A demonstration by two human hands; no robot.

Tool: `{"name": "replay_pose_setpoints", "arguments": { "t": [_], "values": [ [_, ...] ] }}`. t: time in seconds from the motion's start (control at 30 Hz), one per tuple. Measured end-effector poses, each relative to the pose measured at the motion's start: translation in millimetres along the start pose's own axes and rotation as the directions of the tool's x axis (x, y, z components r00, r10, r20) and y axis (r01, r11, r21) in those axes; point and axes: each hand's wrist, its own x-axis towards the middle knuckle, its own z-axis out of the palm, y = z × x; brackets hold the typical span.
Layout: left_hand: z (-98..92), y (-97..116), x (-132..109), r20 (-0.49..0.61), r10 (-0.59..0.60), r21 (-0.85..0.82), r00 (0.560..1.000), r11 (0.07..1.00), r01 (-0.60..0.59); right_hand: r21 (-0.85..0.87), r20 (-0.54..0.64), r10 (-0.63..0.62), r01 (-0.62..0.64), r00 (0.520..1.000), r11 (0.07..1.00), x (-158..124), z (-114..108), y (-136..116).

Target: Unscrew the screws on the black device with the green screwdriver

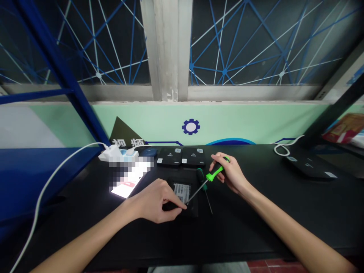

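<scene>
A flat black device (190, 191) with a white label lies on the black table (256, 212) in front of me. My left hand (159, 201) rests on its near left corner, fingers pinched together at the edge. My right hand (229, 172) is closed round the bright green handle of a screwdriver (212, 176), whose metal tip points down-left onto the device near my left fingertips. A second screwdriver (203, 185) with a dark green handle lies on the table just right of the device.
Two black boxes (182, 156) sit side by side behind the device. A lit phone (125, 187) lies to the left, near a white power strip (116, 154) with a white cable. A black lamp base (309, 165) stands at the right.
</scene>
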Motion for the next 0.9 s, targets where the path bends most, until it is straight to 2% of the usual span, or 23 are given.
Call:
{"name": "replay_pose_setpoints", "arguments": {
  "t": [0.3, 0.4, 0.47, 0.53, 0.6, 0.7, 0.77, 0.9],
  "values": [
    [-4.2, 5, 2, 0.007, -0.035, 0.016, 0.999, 0.999, 0.035, -0.028, -0.035, -0.057, 0.056, 0.998, 0.998, 3, -5, 3],
    [-7.1, 6, 5, 0.01, -0.069, 0.086, 0.998, 0.994, 0.068, -0.076, -0.071, -0.134, 0.128, 0.988, 0.989, 4, -6, 3],
    [-7.0, 4, 7, -0.029, -0.13, 0.195, 0.991, 0.972, 0.133, -0.119, -0.069, -0.182, 0.173, 0.981, 0.978, 4, -6, 3],
    [-5.3, 1, 9, -0.11, -0.229, 0.348, 0.967, 0.903, 0.253, -0.163, -0.047, -0.219, 0.209, 0.975, 0.964, 4, -5, 3],
    [-3.1, -3, 9, -0.186, -0.327, 0.483, 0.927, 0.791, 0.376, -0.199, -0.025, -0.25, 0.24, 0.968, 0.95, 2, -3, 2],
    [-1.6, -9, 7, -0.216, -0.408, 0.576, 0.887, 0.681, 0.453, -0.236, -0.007, -0.29, 0.28, 0.957, 0.93, -1, 0, 1],
    [-2.1, -10, 4, -0.192, -0.421, 0.57, 0.887, 0.687, 0.45, -0.257, 0.0, -0.311, 0.301, 0.95, 0.919, -4, 1, 0],
    [-3.8, -11, 3, -0.158, -0.397, 0.477, 0.904, 0.771, 0.423, -0.297, -0.011, -0.341, 0.323, 0.94, 0.899, -7, 1, -6]
  ]
}}
